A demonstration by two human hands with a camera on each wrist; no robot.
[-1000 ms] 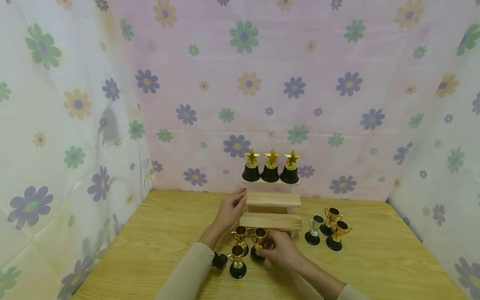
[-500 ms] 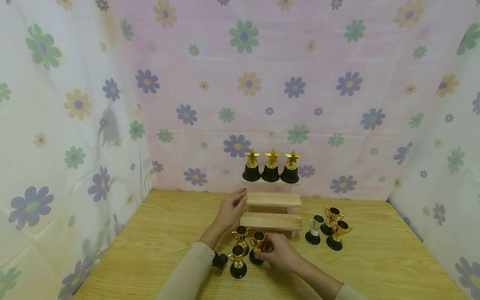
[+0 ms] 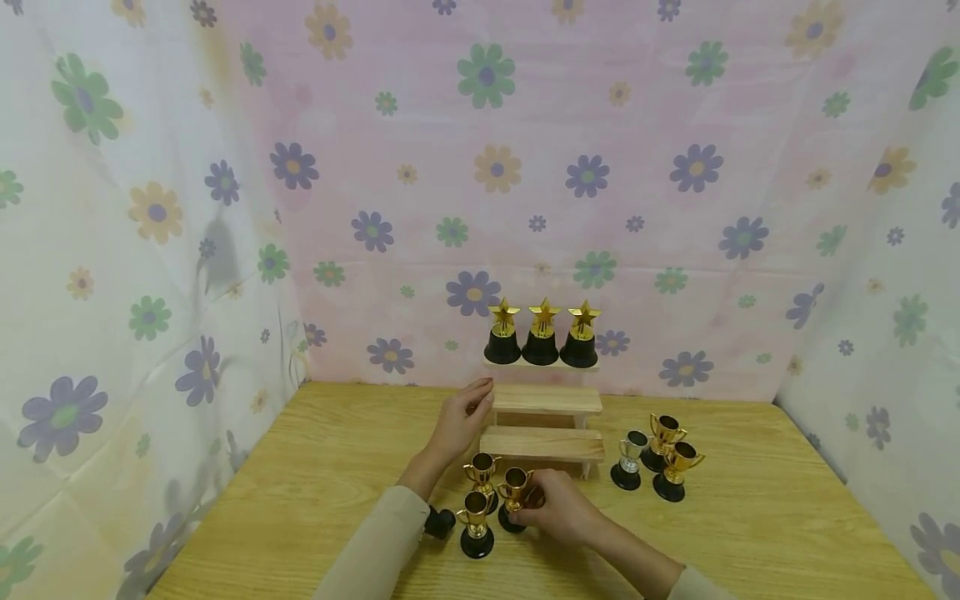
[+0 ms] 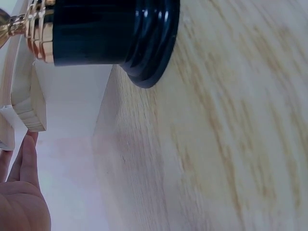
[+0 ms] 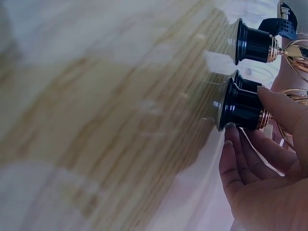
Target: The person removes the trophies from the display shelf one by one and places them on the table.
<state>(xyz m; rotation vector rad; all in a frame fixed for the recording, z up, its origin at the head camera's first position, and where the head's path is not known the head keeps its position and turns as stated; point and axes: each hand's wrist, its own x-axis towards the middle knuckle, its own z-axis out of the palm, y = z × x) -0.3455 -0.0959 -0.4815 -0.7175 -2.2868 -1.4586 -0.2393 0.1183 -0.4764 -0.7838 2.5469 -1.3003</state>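
My right hand (image 3: 562, 510) grips a gold trophy cup (image 3: 515, 482) by its black base, thumb on one side and fingers on the other. In the right wrist view that base (image 5: 242, 108) stands upright close over the tabletop, between thumb and fingertips. Two more gold trophy cups, one in front (image 3: 476, 533) and one behind (image 3: 482, 468), stand just left of it. My left hand (image 3: 456, 423) rests its extended fingers against the left side of the wooden step stand (image 3: 543, 398). The left wrist view shows these fingers (image 4: 29, 161) at the end of a step.
Three gold star trophies (image 3: 542, 346) line the top step; the lower two steps are bare. Right of the stand are a silver cup (image 3: 628, 462) and two gold cups (image 3: 675, 479). A black wrist camera (image 3: 439, 522) sits by the left sleeve. Flowered cloth (image 3: 540, 167) encloses the table.
My right hand has drawn the gold trophy cup slightly toward me and to the left. The left hand stays at the stand's side.
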